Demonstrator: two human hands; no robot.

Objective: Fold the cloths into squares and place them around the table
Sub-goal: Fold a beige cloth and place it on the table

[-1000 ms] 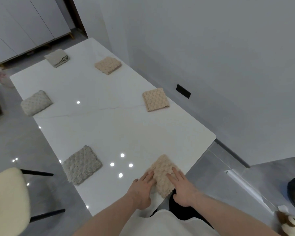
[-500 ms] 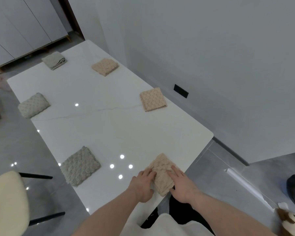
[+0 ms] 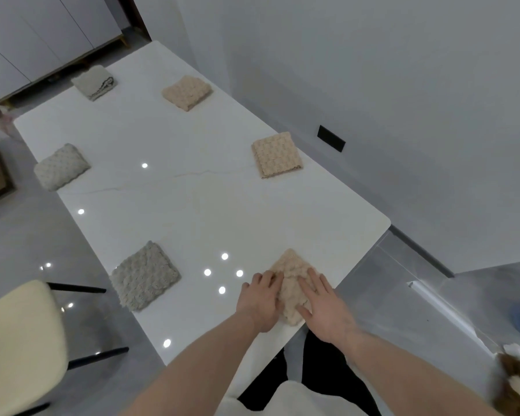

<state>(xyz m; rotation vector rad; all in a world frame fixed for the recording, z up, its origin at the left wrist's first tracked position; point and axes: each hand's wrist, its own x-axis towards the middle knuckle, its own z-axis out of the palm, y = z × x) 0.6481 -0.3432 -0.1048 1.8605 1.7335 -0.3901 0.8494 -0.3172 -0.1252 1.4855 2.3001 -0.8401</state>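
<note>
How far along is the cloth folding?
Nearly done. Five folded cloths already lie around the table: three grey, two beige. The left hand and right hand press a sixth beige cloth flat. No unfolded cloths are visible.

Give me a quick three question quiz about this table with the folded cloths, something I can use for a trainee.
1. How many folded cloths lie on the table?
2. True or false: both hands rest on the nearest beige cloth.
3. Which colour runs along the wall side: A grey, B beige?

Key:
1. Six: three grey, three beige.
2. True: left hand and right hand press it.
3. B.
</note>
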